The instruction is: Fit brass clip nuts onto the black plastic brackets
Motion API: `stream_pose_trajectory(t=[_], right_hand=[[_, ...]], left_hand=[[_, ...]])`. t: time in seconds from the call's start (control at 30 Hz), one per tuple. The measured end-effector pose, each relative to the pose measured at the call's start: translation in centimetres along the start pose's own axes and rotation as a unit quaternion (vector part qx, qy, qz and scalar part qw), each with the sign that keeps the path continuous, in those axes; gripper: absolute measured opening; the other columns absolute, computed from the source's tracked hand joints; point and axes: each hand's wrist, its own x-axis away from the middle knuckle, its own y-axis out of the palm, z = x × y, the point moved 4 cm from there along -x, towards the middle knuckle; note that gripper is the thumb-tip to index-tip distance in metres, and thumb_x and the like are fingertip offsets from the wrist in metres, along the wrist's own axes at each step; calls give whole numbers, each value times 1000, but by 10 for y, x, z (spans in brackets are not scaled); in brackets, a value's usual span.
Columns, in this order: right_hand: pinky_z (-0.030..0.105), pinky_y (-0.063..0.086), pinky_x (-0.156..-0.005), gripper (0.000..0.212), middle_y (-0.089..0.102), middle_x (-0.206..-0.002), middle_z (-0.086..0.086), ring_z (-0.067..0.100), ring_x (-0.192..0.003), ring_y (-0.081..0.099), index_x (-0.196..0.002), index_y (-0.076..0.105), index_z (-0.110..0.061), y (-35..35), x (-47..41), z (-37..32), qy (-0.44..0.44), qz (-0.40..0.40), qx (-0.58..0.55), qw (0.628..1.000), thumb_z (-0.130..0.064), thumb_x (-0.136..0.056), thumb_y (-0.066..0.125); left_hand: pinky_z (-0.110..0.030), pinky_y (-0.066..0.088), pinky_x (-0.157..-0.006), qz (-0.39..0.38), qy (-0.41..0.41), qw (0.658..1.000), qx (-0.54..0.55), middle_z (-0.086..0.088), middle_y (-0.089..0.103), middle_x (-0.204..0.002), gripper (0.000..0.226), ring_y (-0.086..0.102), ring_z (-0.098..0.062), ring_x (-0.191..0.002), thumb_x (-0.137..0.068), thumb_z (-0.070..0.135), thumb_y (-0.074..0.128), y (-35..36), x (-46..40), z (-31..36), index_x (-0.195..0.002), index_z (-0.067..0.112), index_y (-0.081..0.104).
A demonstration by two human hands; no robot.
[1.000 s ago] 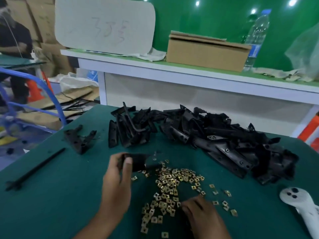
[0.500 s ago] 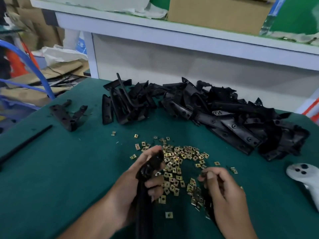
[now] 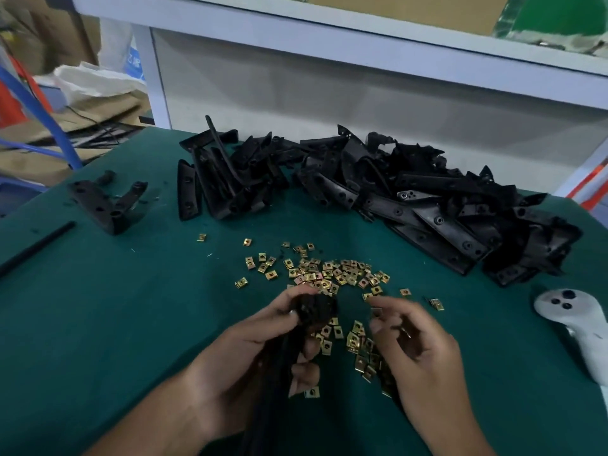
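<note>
Room: a white shelf unit is running along behind the work area, with cardboard and a blue frame lying off to the left.
Surface: a green mat is covering the table and carrying all the parts.
Big pile: a large heap of black brackets is lying along the far edge of the mat; no brass is showing on these, so they are most likely waiting to be fitted.
Side group: two or three brackets are lying apart at the far left; whether they are carrying nuts cannot be told.
Controller: a white handheld controller is resting at the right edge.
Left hand: the left hand is gripping one black bracket, fingers curled round it, its end sticking up just above the scattered nuts.
Right hand: the right hand is hovering just beside that bracket with fingers bent; thumb and forefinger are pinching one clip nut.
Nuts: dozens of loose brass clip nuts are lying scattered in the middle of the mat, near and under both hands.
Progress: the work is looking to be at an early stage, with one bracket in hand, its nut not yet seated, and nearly the whole heap and the pile of nuts remaining.
</note>
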Motion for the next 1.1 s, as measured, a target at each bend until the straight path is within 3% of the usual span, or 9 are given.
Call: stream_pose_trajectory(t=[0.13, 0.33, 0.43, 0.5, 0.63, 0.73, 0.87, 0.97, 1.1], right_hand=[[17, 51, -66, 13, 65, -75, -4, 9, -71, 60, -91, 73, -32, 3, 1, -7, 36, -2, -80, 996, -27, -79, 72], [16, 51, -67, 14, 77, -91, 2, 5, -76, 66, -93, 75, -23, 2, -3, -9, 65, -6, -137, 988, -27, -81, 68], [17, 50, -64, 14, 76, -86, 4, 8, -72, 66, -96, 76, -20, 0, -4, -9, 64, 3, -153, 986, -25, -84, 69], [19, 50, -64, 13, 71, -77, 4, 10, -68, 62, -97, 76, -22, -1, -4, -9, 62, 7, -159, 985, -29, -87, 74], [22, 51, -64, 29, 70, -81, 2, 14, -74, 63, -99, 74, -23, -5, -6, -9, 88, 11, -195, 977, -41, -77, 81], [24, 51, -68, 32, 69, -81, 0, 14, -76, 61, -93, 73, -23, -7, -7, -10, 105, -9, -216, 971, -47, -73, 82], [19, 49, -62, 20, 68, -72, -8, 7, -69, 61, -84, 74, -25, -3, -4, -16, 127, -95, -184, 970, -41, -73, 79], [20, 50, -59, 15, 70, -73, -3, 10, -66, 64, -79, 74, -23, -3, -1, -20, 146, -124, -204, 960, -36, -74, 80], [21, 52, -57, 6, 74, -75, 1, 13, -67, 68, -75, 74, -23, 0, 3, -22, 148, -127, -203, 959, -23, -77, 81]], left_hand=[[-25, 49, -49, 5, -28, 996, 86, -23, 66, -108, 56, 60, -21, -72, -62, 6, 95, 13, 0, -6, -112, -4, 71], [-23, 46, -56, -37, -4, 999, -13, -16, 57, -106, 67, 51, -16, -79, -60, 3, 93, 24, 7, -2, -119, -9, 64], [-21, 43, -57, 13, 26, 991, -129, -9, 61, -96, 65, 54, -12, -69, -65, 35, 95, 21, 5, -4, -119, 8, 72], [-19, 47, -64, 44, 49, 962, -265, -4, 73, -99, 53, 67, -15, -71, -75, 55, 80, 22, 4, -5, -116, 23, 74], [-7, 48, -70, 57, 153, 875, -455, 19, 75, -86, 17, 70, 4, -80, -92, 47, 63, 28, 6, -3, -100, 40, 77], [-13, 49, -84, 51, 155, 864, -476, 10, 76, -103, 19, 70, -6, -102, -90, 38, 68, 21, 3, -10, -108, 37, 72], [-29, 53, -94, 33, 118, 828, -547, 6, 75, -112, 28, 68, -11, -109, -94, 50, 58, 17, 3, -19, -118, 39, 68], [-40, 52, -92, 36, 107, 797, -594, 7, 75, -109, 32, 69, -13, -106, -96, 56, 53, 17, 4, -18, -118, 38, 68], [-47, 52, -86, 28, 113, 747, -654, 1, 73, -100, 41, 69, -19, -96, -99, 53, 47, 20, 4, -19, -109, 21, 70]])
